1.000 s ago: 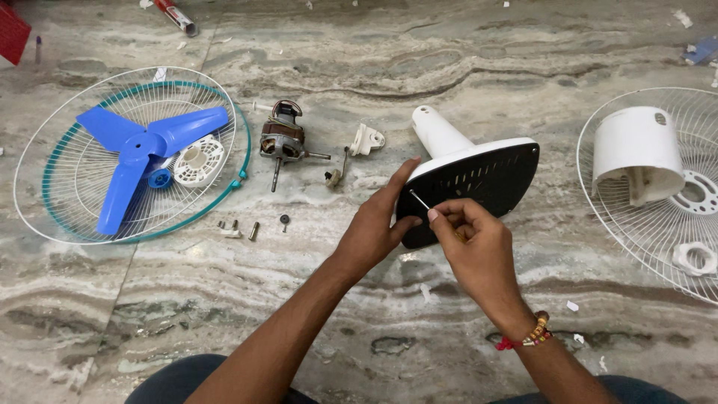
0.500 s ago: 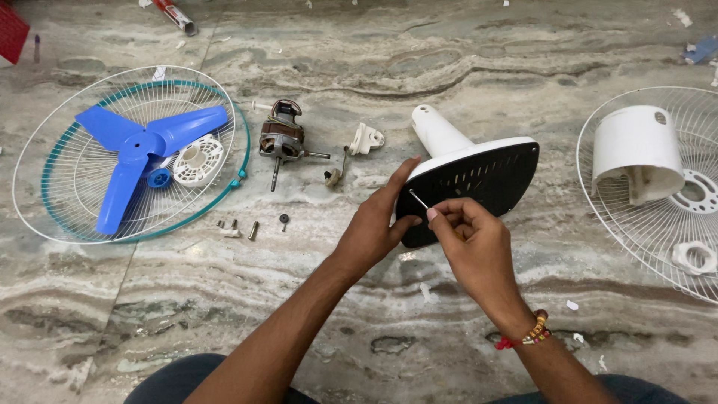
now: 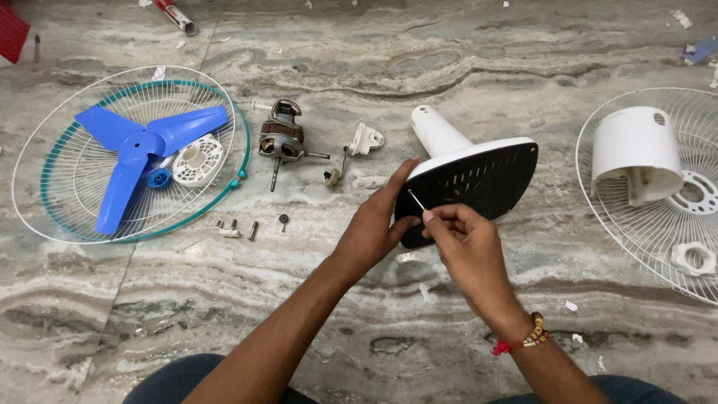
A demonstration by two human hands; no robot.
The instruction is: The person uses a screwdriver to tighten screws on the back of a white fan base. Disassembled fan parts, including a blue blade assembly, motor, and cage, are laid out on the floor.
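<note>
My left hand (image 3: 372,228) grips the fan base (image 3: 471,179); right fingers (image 3: 437,217) pinch a thin screwdriver (image 3: 416,200), its tip slanting up-left onto the base's black underside.

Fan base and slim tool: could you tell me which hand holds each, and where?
Left hand grips fan base by its rim; right hand pinches slim tool near its lower end.

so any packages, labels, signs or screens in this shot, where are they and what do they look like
No screens or signs show.
Small tube or packet: top edge of the floor, left of centre, lying slanted; red with a white band and grey end, print too small to tell.
Red object: top left corner, cut off by the frame; cannot tell whether it is a package.
Fan base, held by both hands: no label visible.
</note>
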